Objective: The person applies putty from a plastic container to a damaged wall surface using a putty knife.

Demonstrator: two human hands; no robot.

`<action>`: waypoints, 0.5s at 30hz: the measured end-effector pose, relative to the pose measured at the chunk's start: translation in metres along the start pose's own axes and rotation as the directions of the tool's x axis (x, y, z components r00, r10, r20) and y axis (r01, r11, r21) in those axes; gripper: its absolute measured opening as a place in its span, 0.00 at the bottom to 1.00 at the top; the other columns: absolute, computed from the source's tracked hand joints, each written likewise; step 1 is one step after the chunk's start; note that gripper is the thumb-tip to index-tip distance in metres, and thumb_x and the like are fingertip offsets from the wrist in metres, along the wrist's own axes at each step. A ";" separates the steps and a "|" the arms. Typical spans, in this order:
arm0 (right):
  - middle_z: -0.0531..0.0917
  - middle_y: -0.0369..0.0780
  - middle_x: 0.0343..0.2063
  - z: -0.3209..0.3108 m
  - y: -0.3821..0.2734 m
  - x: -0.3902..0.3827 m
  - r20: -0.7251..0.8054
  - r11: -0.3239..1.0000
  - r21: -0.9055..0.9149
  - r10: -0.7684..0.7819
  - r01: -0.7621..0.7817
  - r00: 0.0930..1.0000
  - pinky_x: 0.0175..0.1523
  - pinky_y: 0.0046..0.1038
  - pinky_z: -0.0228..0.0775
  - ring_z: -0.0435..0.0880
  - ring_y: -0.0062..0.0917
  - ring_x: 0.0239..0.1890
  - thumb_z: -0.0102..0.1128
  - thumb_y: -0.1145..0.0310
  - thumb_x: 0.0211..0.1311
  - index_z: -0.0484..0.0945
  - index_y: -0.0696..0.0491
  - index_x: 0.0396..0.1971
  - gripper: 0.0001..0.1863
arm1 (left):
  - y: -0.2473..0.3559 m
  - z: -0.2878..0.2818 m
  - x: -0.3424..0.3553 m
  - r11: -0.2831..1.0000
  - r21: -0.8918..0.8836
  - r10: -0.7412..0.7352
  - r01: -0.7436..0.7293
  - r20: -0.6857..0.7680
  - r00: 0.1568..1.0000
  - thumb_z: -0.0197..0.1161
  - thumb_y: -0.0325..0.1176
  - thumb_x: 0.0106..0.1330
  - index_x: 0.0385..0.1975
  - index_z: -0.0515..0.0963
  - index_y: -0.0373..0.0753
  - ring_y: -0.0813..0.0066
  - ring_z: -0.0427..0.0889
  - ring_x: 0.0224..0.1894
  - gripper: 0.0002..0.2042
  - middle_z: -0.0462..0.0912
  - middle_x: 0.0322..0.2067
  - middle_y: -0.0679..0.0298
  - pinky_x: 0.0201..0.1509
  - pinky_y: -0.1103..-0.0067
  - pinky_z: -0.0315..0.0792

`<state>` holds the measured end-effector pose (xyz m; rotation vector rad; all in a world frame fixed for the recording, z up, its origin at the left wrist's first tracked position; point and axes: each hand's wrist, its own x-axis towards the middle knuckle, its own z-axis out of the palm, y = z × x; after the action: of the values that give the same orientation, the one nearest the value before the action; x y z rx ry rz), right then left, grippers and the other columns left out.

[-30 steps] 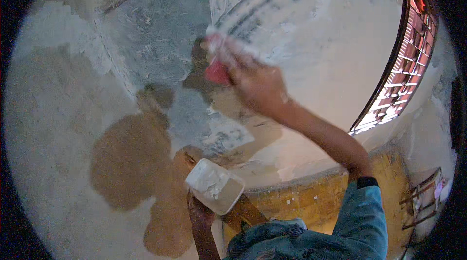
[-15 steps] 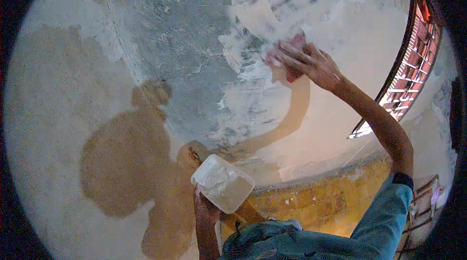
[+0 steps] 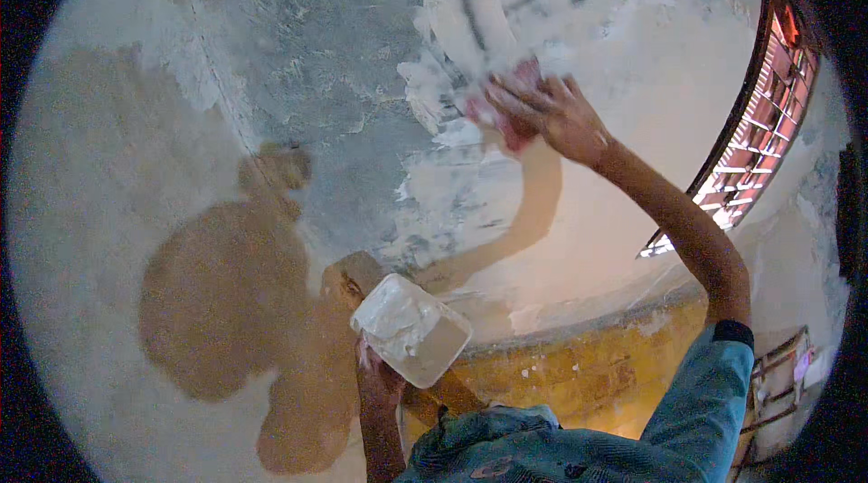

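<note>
My right hand (image 3: 565, 121) grips a red, flat spreading tool (image 3: 519, 141) against the wall (image 3: 334, 76), partly covering it with its white-smeared fingers. Around the tool, streaky white paste (image 3: 466, 8) lies over grey plaster, with smoother pale coating to the right. Low in the middle, my left hand (image 3: 380, 365) holds a squarish white plastic container (image 3: 411, 329) with lumpy white paste in it; most of that hand's fingers are hidden under the container.
A barred window (image 3: 750, 130) runs down the right side. Yellow tiled flooring (image 3: 565, 365) lies below the wall. A wooden-looking frame (image 3: 778, 361), perhaps furniture, stands at the lower right. My shadow falls on the wall at left.
From a second ago, my right hand with the red tool has moved right, then slightly back left since half a second ago. The white streaks have changed shape. The container shifted slightly.
</note>
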<state>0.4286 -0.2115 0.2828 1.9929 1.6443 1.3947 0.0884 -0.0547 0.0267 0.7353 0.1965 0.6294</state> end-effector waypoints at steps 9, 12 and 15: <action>0.63 0.29 0.67 -0.031 0.001 0.079 -0.242 0.998 -0.060 -0.042 0.028 0.969 0.38 0.36 0.69 0.73 0.33 0.36 0.53 0.63 0.56 0.60 0.36 0.66 0.34 | -0.010 0.003 0.020 0.983 -0.164 -0.108 0.088 -0.119 0.987 0.49 0.47 0.70 0.58 0.66 0.36 0.59 0.75 0.55 0.24 0.74 0.54 0.55 0.57 0.63 0.73; 0.64 0.30 0.66 -0.029 -0.003 0.090 -0.306 0.992 -0.123 -0.007 -0.032 0.952 0.38 0.37 0.69 0.75 0.34 0.40 0.54 0.62 0.57 0.60 0.39 0.66 0.34 | -0.010 -0.004 0.020 0.902 0.422 0.113 -0.097 -0.013 0.993 0.50 0.47 0.70 0.57 0.67 0.36 0.60 0.76 0.54 0.23 0.75 0.52 0.55 0.56 0.63 0.74; 0.64 0.31 0.65 0.002 -0.023 0.054 -0.183 0.996 -0.066 0.041 -0.054 0.982 0.39 0.38 0.69 0.74 0.34 0.42 0.54 0.62 0.57 0.60 0.41 0.66 0.34 | -0.010 0.001 0.024 0.923 0.375 0.103 -0.089 -0.019 0.995 0.52 0.47 0.69 0.57 0.67 0.36 0.60 0.76 0.53 0.23 0.76 0.52 0.55 0.55 0.63 0.75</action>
<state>0.4111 -0.1565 0.2950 1.9283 1.6025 1.6721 0.1123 -0.0467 0.0212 1.1070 0.3228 0.7088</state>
